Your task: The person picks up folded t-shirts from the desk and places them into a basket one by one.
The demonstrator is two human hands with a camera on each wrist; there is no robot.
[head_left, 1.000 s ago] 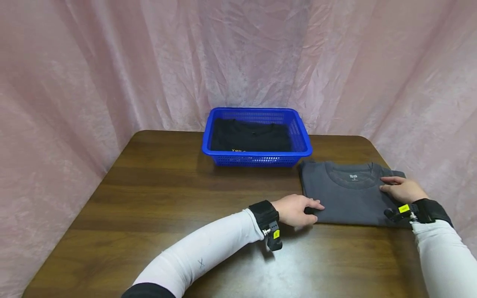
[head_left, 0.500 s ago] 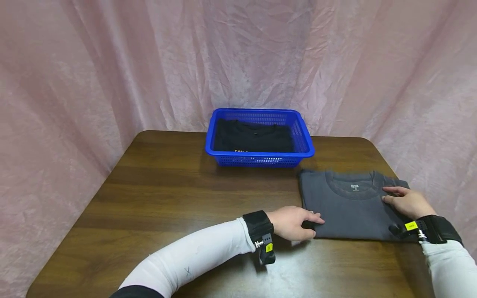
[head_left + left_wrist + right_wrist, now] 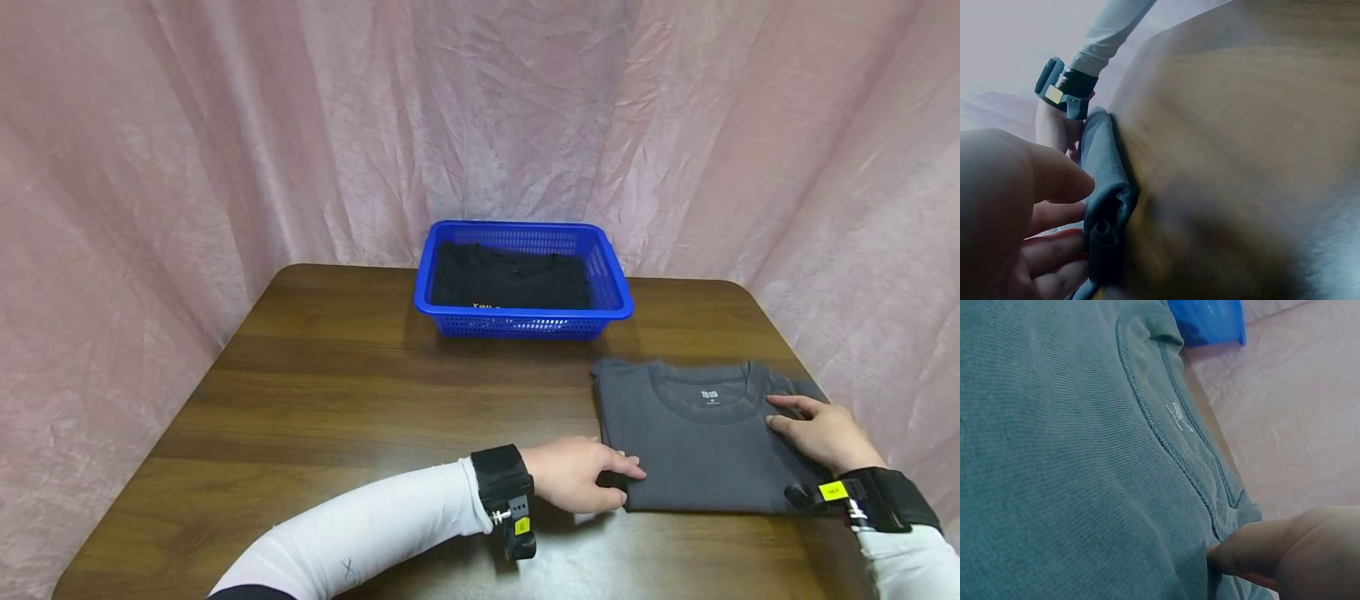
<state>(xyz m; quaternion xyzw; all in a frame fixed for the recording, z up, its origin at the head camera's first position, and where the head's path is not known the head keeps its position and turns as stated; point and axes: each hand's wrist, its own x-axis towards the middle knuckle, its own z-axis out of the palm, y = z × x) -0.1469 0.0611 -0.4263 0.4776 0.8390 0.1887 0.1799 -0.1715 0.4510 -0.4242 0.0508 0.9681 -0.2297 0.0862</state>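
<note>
A folded dark grey T-shirt (image 3: 690, 454) lies on the right of the table, collar toward the far side and a small label inside the neck. My left hand (image 3: 573, 475) is at its left edge, index finger reaching over the top and thumb at the near left corner. In the left wrist view the thumb and fingers (image 3: 1054, 250) stand apart beside the folded layers. Near the collar's right side my right hand (image 3: 832, 433) rests on the shirt, thumb and index finger spread. In the right wrist view its thumb (image 3: 1241, 550) presses the fabric beside the neckline.
Behind the shirt, toward the back of the brown wooden table (image 3: 337, 400), stands a blue plastic basket (image 3: 525, 325). Inside it is a folded black T-shirt (image 3: 517, 279) with yellow lettering. A pink curtain (image 3: 375, 125) hangs behind the table.
Both hands have drawn the grey T-shirt toward the table's near edge, away from the basket. Most recently it has also shifted slightly left. The fingers keep much the same pose.
</note>
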